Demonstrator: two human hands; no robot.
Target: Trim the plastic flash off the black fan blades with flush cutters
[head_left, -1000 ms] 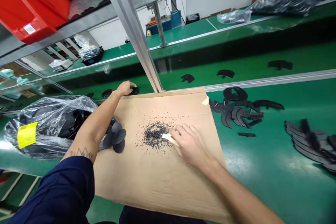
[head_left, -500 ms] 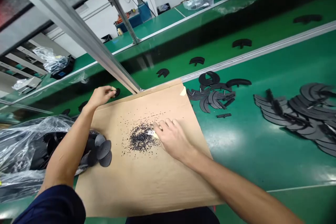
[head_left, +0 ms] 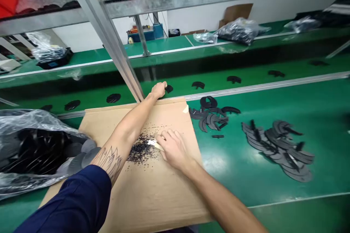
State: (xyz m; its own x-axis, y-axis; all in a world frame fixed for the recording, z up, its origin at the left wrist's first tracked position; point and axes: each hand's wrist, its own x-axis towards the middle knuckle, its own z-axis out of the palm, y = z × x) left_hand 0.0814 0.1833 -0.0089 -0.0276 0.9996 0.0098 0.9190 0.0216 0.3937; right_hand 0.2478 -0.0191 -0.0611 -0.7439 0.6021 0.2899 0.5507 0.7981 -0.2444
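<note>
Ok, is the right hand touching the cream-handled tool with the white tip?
Touching: the head view shows the right hand curled around the cream-handled tool.

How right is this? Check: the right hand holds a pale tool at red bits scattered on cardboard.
The colour is wrong: the head view shows black bits scattered on the cardboard. The right hand does hold a pale tool there.

Green bench (head_left: 229, 185): cardboard sheet (head_left: 155, 196) mid, clear bag (head_left: 30, 118) left, black curved parts (head_left: 276, 143) right
</note>
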